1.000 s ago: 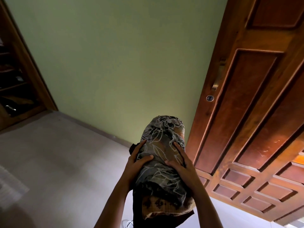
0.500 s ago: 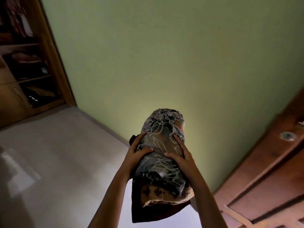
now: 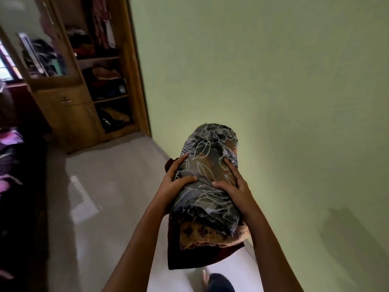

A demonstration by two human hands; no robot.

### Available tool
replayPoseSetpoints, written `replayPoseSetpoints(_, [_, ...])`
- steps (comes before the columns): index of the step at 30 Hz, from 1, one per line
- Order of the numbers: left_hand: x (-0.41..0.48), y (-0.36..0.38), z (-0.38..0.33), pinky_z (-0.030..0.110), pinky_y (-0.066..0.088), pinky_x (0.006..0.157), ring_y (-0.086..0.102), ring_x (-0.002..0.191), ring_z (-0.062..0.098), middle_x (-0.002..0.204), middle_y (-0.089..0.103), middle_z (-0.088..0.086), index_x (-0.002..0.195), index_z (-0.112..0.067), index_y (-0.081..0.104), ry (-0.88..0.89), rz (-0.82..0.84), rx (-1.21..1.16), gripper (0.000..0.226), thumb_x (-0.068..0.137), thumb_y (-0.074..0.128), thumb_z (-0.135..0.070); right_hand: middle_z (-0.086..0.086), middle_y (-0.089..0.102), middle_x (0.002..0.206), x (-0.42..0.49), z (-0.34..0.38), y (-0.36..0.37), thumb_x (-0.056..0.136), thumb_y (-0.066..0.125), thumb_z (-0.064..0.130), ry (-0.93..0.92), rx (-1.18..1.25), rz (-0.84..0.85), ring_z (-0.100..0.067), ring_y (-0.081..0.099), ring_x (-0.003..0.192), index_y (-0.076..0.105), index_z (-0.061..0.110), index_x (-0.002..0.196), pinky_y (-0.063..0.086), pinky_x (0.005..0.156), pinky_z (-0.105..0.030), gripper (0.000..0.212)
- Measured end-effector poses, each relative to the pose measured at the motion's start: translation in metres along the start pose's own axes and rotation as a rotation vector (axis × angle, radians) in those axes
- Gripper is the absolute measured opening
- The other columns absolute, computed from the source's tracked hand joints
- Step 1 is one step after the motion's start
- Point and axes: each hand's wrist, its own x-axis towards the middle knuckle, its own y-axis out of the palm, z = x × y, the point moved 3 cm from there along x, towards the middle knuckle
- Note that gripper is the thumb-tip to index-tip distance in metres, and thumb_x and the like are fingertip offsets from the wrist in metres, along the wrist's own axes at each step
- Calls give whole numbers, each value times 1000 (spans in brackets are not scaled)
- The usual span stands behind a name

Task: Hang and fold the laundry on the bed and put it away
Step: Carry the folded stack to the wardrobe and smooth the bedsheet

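I carry a stack of folded clothes [image 3: 207, 192] in front of me at chest height. The top piece is grey with a white leaf print. Under it lie an orange patterned piece and a dark maroon one. My left hand [image 3: 175, 182] grips the stack's left side, thumb on top. On the right side my right hand [image 3: 233, 186] grips it the same way. An open wooden wardrobe [image 3: 105, 85] with shelves of folded clothes stands ahead at the upper left.
A pale green wall [image 3: 273, 81] runs along my right. The light tiled floor [image 3: 101, 186] stretches toward the wardrobe. A bed with dark floral bedding [image 3: 12, 165] lies along the left edge. My foot [image 3: 219, 283] shows at the bottom.
My view has turned left: the wooden door has left the frame and the wardrobe has come closer and more central. Both hands keep the same hold on the stack.
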Motion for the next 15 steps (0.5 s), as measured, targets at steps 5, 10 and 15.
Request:
replayPoseSetpoints(5, [118, -54, -8, 25, 56, 75, 57, 102, 17, 119, 46, -4, 128, -41, 47, 22, -101, -31, 60, 83, 64, -6, 5, 46, 138, 149, -4, 40, 73, 78, 22, -1, -14, 97, -16, 54, 116, 44, 47, 133, 47, 99, -40, 74])
replayPoseSetpoints(10, [236, -111, -44, 21, 54, 68, 56, 99, 13, 114, 44, -8, 124, -44, 47, 35, -218, -85, 58, 83, 64, -6, 7, 47, 132, 299, 32, 87, 74, 77, 23, -10, -53, 208, -14, 53, 115, 43, 46, 135, 47, 95, -31, 73])
replayPoseSetpoints(15, [317, -190, -63, 16, 54, 65, 54, 98, 7, 112, 44, -14, 123, -43, 46, 82, -363, -93, 58, 84, 63, -5, 8, 47, 133, 411, 47, 163, 69, 78, 29, -22, -77, 359, -14, 52, 117, 43, 48, 134, 46, 100, -36, 76])
